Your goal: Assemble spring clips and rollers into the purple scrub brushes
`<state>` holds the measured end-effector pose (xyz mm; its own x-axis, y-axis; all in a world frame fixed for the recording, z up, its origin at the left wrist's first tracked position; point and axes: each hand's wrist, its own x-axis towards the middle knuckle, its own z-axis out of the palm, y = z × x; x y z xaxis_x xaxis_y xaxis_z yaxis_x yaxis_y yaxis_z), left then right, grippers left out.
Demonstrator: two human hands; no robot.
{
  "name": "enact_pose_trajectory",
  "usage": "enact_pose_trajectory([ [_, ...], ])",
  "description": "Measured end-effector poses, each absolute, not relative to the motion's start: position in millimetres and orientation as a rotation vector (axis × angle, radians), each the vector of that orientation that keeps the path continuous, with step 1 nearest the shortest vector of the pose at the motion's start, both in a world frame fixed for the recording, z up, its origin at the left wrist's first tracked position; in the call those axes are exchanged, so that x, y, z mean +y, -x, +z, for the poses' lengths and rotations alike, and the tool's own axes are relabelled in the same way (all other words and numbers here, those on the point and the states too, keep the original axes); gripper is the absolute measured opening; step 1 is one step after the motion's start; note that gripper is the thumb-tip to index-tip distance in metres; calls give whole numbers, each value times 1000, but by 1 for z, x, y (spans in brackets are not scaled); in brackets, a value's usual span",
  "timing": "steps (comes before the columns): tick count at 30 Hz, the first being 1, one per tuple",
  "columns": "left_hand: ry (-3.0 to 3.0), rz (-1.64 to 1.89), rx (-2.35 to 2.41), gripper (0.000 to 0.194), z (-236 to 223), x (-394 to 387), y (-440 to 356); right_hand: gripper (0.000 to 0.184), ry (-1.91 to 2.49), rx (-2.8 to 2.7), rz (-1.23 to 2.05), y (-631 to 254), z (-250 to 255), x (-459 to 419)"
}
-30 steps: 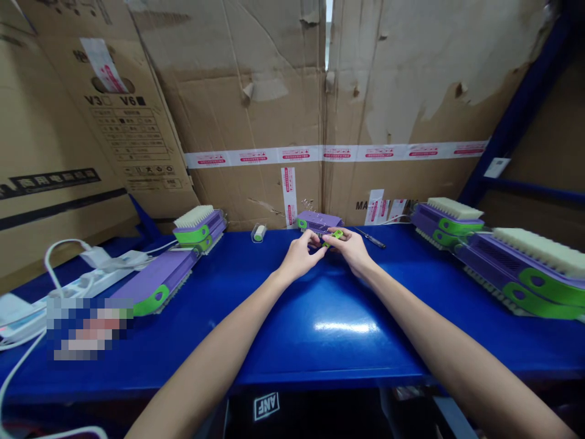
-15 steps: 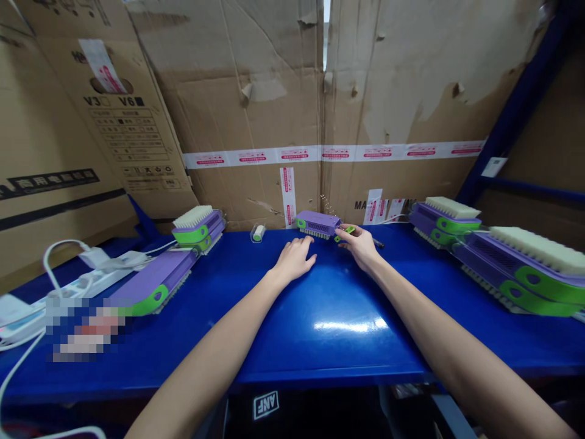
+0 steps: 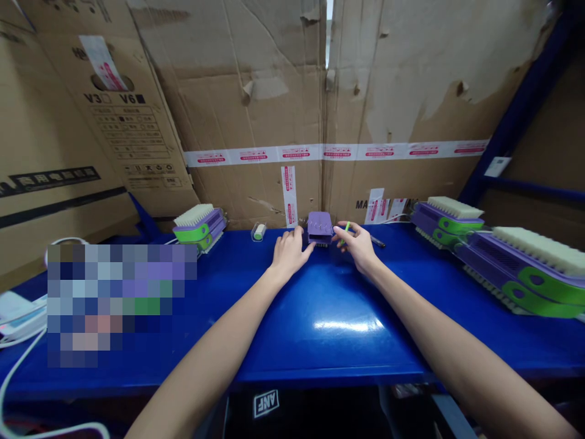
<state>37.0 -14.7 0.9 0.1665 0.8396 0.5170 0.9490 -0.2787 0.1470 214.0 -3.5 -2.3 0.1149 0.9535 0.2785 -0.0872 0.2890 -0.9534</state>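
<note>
A purple brush body with pale bristles beneath stands at the back of the blue table, its hollow dark end facing me. At its left side is my left hand, fingers apart, the thumb tip at the body's front corner. I cannot tell how firmly it touches. My right hand, just right of the body, pinches a thin bright green piece between thumb and fingers. Small light specks show over the body's top and left side.
Purple and green brushes lie in stacks at right and left. A small clear-and-green item and a pen-like stick lie at the back. Cardboard walls the rear. A power strip with cables is at left, beside a pixelated patch.
The purple body has turned from sideways to end-on towards me. My left hand has moved slightly up to its side. The green piece in my right hand has tilted more upright.
</note>
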Motion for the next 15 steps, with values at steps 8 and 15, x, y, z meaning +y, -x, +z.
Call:
enact_pose_trajectory([
  [8,2021,-905,-2028,25,5,-3,-17,53,1026,-1387,501,-208,-2,-14],
  [15,2409,-1625,-1916,35,7,-6,-27,38,906,-1727,-144,-203,-11,-13],
])
